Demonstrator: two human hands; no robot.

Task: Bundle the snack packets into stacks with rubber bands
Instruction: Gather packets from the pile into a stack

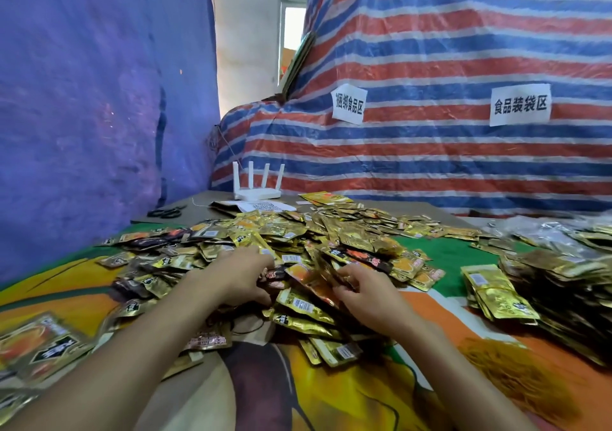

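Observation:
A big loose heap of gold snack packets [331, 241] covers the middle of the table. My left hand [241, 275] lies on the near side of the heap, its fingers curled round a few dark packets [273, 278]. Just to its right, my right hand [367, 290] has its fingers bent into the packets, pinching at an orange and gold one [308, 275]. Dark thin rubber bands [245, 326] lie on the cloth below my left hand. Along the right edge sit stacked packets [496, 295] in rows.
A colourful cloth [463, 258] covers the table. At the back stand a white router [256, 185], black scissors [165, 212] and a printed paper sheet [265, 206]. A striped tarp with two paper signs rises behind; a blue tarp hangs on the left.

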